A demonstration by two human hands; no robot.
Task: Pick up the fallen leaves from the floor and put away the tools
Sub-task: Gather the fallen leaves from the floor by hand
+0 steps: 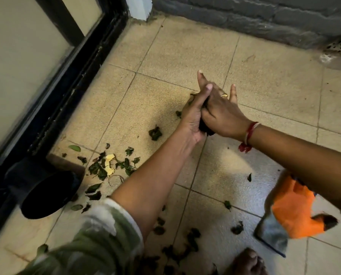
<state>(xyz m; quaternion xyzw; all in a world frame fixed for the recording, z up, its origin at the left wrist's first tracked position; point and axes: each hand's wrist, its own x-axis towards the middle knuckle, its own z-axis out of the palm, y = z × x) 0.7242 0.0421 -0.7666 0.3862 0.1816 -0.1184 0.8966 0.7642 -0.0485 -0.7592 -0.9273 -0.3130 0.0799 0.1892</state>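
Pressing a dark clump of crumpled green leaves [206, 131] between the palms, the left hand [192, 118] and right hand [220, 112] have straight fingers, and most of the clump is hidden. More loose green leaves [100, 169] lie scattered on the beige tiled floor [185, 52] beside the black door frame [70, 92]. The right forearm partly covers an orange fabric item [292, 213] of unclear identity. A round black container [46, 195] sits dim at left.

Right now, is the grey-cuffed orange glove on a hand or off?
Off. The orange glove lies limp on the beige tiled floor, no hand inside it.
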